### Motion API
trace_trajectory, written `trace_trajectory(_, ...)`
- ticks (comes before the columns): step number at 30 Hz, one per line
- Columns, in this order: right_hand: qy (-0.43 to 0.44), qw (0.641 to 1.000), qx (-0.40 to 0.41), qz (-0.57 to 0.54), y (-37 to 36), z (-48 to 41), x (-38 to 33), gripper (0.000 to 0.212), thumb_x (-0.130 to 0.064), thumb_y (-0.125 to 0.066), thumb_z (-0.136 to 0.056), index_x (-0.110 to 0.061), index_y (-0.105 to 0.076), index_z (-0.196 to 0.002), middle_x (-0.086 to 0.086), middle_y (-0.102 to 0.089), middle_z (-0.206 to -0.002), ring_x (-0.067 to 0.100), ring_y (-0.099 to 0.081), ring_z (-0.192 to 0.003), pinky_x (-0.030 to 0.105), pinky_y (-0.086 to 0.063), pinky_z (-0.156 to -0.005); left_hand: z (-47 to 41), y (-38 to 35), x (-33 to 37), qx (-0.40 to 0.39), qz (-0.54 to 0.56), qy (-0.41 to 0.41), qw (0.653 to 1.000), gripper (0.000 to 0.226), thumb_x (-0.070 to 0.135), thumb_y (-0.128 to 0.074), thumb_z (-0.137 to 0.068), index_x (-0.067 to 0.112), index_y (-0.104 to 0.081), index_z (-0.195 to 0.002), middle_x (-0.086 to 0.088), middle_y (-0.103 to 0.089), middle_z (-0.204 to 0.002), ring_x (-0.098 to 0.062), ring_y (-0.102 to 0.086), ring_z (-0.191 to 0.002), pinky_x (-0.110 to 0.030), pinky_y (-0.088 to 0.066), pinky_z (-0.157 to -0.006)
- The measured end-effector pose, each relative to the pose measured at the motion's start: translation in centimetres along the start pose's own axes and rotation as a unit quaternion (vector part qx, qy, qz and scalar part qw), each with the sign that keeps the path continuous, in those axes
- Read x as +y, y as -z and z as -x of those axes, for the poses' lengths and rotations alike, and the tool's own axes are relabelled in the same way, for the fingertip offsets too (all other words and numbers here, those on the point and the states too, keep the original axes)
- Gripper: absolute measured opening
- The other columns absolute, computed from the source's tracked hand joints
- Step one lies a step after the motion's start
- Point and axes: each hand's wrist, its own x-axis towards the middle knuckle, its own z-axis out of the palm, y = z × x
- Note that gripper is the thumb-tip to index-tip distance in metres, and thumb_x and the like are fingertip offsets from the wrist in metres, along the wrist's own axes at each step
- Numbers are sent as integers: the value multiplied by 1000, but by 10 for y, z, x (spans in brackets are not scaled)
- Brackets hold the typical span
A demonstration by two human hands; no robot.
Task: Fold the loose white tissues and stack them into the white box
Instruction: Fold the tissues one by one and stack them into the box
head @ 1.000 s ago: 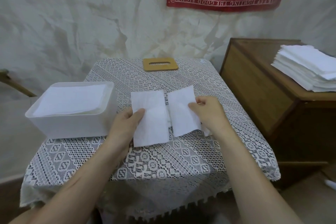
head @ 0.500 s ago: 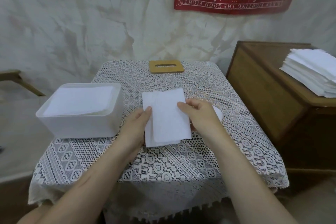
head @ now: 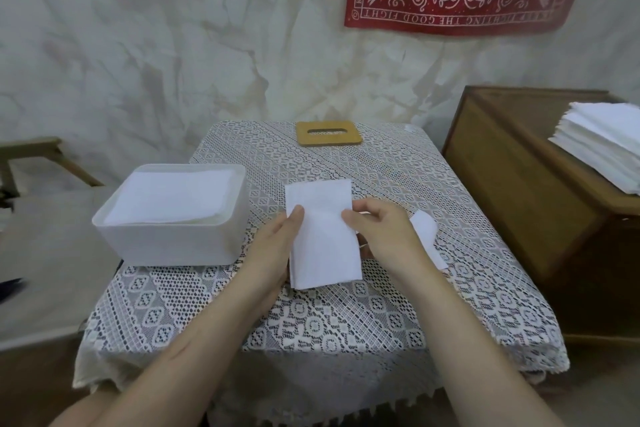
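A: Grip?
B: Left hand (head: 277,246) and right hand (head: 384,236) are both pinching the folded tissue (head: 322,236) at its side edges, thumbs on top, mid-tabletop (head: 346,315).
A: Room?
B: White box (head: 173,243) is sitting just left, not touching; open tabletop nearer the person.
A: Change?
B: A second ago the tissue was lying spread in two halves; now it's doubled.

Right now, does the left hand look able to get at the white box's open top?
Probably yes. The left hand grips the folded tissue right beside the white box, with only bare tablecloth between them. The box is uncovered; the wooden lid lies apart, farther back.
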Motion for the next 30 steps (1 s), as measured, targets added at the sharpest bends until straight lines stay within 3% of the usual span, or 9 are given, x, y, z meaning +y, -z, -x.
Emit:
trace_trajectory(4,1,1000,3,2,-5,0,0,8,-14,-64,-98,-14,-70,-94,-2,-75,-79,12,-68,-64,25,-49,-52,0,2,-1,-13,-18,-7,1000,28,32,-54,-106,12,-67,-121,-8,-79,-111,-29,-75,-104,-53,-58,-95)
trace_trajectory(9,20,996,36,76,-4,-3,6,2,-24,-68,-94,-25,-67,-96,-1,-71,-80,14,-67,-63,30,-50,-52,-3,5,-5,11,-31,-11,999,26,27,-57,-105,11,-67,-123,-8,-79,-110,-31,-75,-102,-54,-59,-93)
trace_trajectory(13,-25,993,6,112,-2,-3,5,20,-45,-73,-89,-28,-65,-96,-7,-68,-79,4,-63,-61,26,-45,-61,-6,7,-5,26,-27,-5,999,23,27,-58,-105,12,-70,-118,-9,-79,-108,-33,-75,-102,-55,-59,-92)
trace_trajectory(15,-51,991,-26,118,-2,-3,5,22,-42,-72,-91,-21,-68,-97,-14,-63,-69,-6,-54,-48,19,-39,-54,-6,7,-5,22,-26,-3,999,23,27,-59,-104,12,-70,-117,-10,-79,-108,-33,-75,-102,-56,-58,-93)
trace_trajectory(19,-48,994,-46,81,-2,-5,7,16,-23,-68,-96,-8,-67,-90,-21,-51,-42,-5,-46,-37,7,-31,-41,-4,8,-4,1,-37,-14,999,23,20,-63,-101,10,-69,-121,-11,-78,-111,-33,-75,-102,-52,-60,-90)
trace_trajectory(22,-34,994,-27,96,-2,-6,6,15,-21,-68,-96,-9,-69,-86,-17,-62,-53,-3,-58,-47,13,-46,-54,-5,11,-4,26,-55,-32,998,21,14,-67,-99,12,-70,-119,-9,-79,-108,-29,-77,-96,-46,-63,-80)
trace_trajectory(25,-11,982,15,188,7,-11,13,10,-27,-68,-92,-21,-73,-85,-6,-73,-75,18,-70,-76,38,-55,-81,-9,15,-3,59,-60,-30,996,23,17,-68,-98,14,-69,-121,-7,-79,-107,-28,-76,-94,-45,-62,-78)
trace_trajectory(27,-7,958,25,285,16,-12,14,4,-29,-68,-92,-28,-72,-93,-9,-70,-89,17,-66,-87,35,-50,-82,-10,18,-2,73,-61,-22,995,23,19,-67,-99,17,-69,-122,-5,-79,-108,-28,-75,-96,-46,-62,-81)
trace_trajectory(30,-13,931,-7,365,23,-12,15,20,-29,-70,-92,-31,-68,-111,-8,-64,-106,14,-61,-96,30,-44,-80,-10,19,-1,78,-58,-18,995,21,21,-67,-99,20,-68,-120,-2,-78,-107,-25,-75,-96,-44,-62,-80)
